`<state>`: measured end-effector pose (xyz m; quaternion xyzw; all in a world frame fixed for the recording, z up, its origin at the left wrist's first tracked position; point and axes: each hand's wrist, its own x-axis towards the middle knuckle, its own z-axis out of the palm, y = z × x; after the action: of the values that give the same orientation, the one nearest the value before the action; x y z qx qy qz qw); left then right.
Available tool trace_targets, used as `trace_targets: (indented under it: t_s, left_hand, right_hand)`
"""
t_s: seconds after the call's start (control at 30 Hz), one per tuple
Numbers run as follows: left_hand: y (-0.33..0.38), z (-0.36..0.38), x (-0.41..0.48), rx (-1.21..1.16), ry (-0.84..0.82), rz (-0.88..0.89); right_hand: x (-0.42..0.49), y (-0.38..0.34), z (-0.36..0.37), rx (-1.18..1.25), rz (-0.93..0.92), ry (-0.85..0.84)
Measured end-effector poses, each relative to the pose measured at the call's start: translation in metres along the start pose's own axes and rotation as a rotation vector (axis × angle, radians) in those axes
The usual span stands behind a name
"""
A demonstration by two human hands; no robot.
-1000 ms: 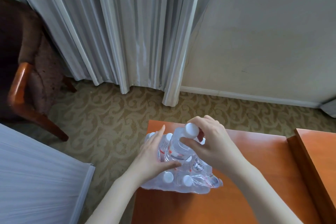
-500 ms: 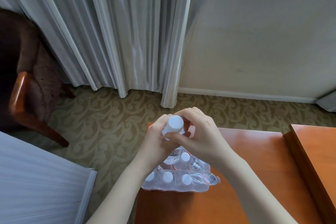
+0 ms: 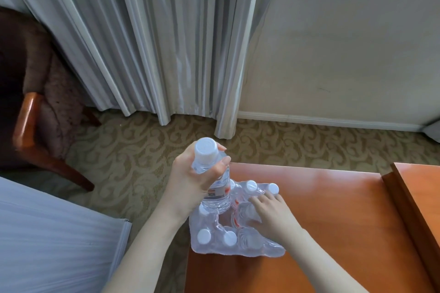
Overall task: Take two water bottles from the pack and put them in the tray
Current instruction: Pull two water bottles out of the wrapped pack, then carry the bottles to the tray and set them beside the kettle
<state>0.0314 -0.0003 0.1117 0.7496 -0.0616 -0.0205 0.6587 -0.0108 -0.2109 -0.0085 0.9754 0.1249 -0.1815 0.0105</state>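
Observation:
A shrink-wrapped pack of water bottles (image 3: pixel 214 239) with white caps stands at the near left corner of an orange wooden table (image 3: pixel 333 209). My left hand (image 3: pixel 190 178) grips the neck of one clear water bottle (image 3: pixel 215 190) with a white cap and a red label, holding it upright above the pack's left side. My right hand (image 3: pixel 269 214) rests on the pack's right part, fingers spread over the wrapped bottles. No tray is in view.
A raised orange wooden ledge (image 3: pixel 419 200) borders the table on the right. Grey curtains (image 3: pixel 166 43) hang behind, over patterned carpet (image 3: pixel 133 162). A wooden armchair (image 3: pixel 31 114) stands at the left and white bedding (image 3: pixel 47 245) lies at the lower left.
The bottle has come up out of the pack and passed from my right hand into my left. My right hand has gone down onto the pack.

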Motion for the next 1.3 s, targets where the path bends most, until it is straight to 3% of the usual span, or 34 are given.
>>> trace_targets:
  t_s: [0.07,0.2,0.37,0.53,0.73,0.9,1.03,1.3]
  left_hand:
    - [0.001,-0.003,0.002,-0.009,-0.007,0.008]
    - [-0.002,-0.006,0.003,0.009,-0.008,-0.007]
    - [-0.005,-0.006,0.003,0.009,-0.014,-0.024]
    - [-0.005,-0.004,0.004,0.008,-0.020,-0.021]
    - [0.004,-0.003,0.008,0.017,-0.048,-0.007]
    - [0.018,0.002,0.012,0.002,-0.053,0.013]
    - [0.033,0.008,0.016,0.005,-0.062,0.061]
    - [0.073,0.029,0.023,0.081,-0.087,0.152]
  right_hand:
    - [0.009,-0.002,0.007,-0.170,-0.017,0.016]
    - [0.023,-0.002,0.030,-0.135,0.029,-0.054]
    - [0.023,-0.005,0.040,-0.028,0.107,0.097]
    - [0.019,-0.001,0.045,0.314,0.183,0.209]
    - [-0.010,0.007,0.002,0.833,0.267,0.362]
    - [-0.039,0.011,-0.079,1.291,0.127,0.495]
    - [-0.053,0.008,-0.135,1.277,0.020,0.612]
    - [-0.086,0.016,-0.200,1.080,0.055,0.782]
